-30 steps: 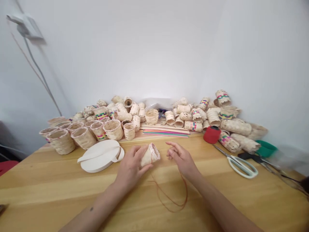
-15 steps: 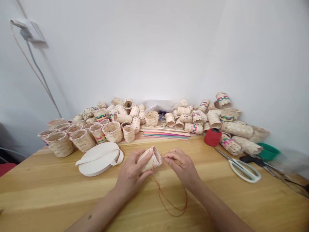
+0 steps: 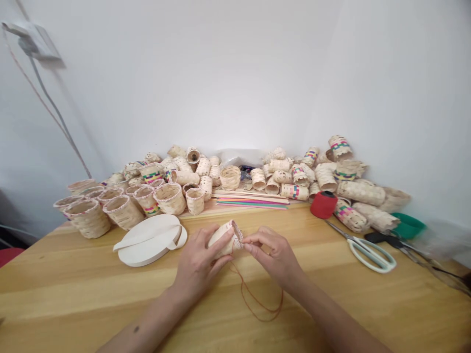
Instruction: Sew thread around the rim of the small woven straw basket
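A small woven basket (image 3: 222, 237) lies tilted in my left hand (image 3: 196, 256), its open rim facing right. My left fingers and thumb wrap round its side. Red stitches run along the rim. The thumb and fingertips of my right hand (image 3: 271, 253) are pinched together at the rim's right edge; what they hold is too small to make out. An orange-red thread (image 3: 246, 289) hangs from the basket and loops over the table between my forearms.
Left of my hands lies a roll of pale flat strip (image 3: 147, 240). Woven baskets (image 3: 88, 219) crowd the back, with coloured strips (image 3: 253, 202) among them. Rightward are a red thread spool (image 3: 323, 204), scissors (image 3: 371, 254) and a green bowl-like piece (image 3: 408, 226) on the wooden table (image 3: 206, 323).
My right hand has moved left, bringing its pinched fingertips from just off the rim to the rim's edge. The left hand still holds the basket; the view has shifted slightly.
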`<state>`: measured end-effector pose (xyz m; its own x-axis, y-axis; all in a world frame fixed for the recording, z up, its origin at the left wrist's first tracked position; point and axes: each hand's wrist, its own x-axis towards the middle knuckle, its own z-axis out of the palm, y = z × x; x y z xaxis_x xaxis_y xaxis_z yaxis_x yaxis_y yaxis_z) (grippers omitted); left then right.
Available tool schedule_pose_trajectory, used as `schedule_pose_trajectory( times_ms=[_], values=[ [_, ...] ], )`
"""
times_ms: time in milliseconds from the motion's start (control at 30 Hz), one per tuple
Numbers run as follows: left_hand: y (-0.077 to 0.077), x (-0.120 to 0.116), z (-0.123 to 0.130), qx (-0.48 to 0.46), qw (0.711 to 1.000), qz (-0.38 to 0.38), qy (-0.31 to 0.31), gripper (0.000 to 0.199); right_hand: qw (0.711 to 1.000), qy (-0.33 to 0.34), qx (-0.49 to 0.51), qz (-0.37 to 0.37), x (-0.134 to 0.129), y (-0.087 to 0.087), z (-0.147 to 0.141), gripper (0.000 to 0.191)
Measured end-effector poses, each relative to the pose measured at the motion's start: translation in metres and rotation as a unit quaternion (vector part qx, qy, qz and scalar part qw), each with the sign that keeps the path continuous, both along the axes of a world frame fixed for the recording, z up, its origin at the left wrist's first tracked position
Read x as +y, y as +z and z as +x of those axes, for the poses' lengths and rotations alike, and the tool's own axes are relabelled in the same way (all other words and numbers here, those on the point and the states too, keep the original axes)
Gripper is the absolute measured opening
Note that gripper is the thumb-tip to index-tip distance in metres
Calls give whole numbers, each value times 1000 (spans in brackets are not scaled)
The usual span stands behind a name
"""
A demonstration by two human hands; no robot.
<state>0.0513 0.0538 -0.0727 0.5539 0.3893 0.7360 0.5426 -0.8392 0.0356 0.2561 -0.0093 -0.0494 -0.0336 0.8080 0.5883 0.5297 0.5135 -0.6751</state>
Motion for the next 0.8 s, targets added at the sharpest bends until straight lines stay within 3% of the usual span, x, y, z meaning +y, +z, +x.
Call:
schedule_pose_trajectory(
  times_ms=[800],
  values=[
    [2, -1, 0, 19, 1000, 18, -6, 45, 999, 11, 21, -35, 1, -3, -2, 12]
  ],
)
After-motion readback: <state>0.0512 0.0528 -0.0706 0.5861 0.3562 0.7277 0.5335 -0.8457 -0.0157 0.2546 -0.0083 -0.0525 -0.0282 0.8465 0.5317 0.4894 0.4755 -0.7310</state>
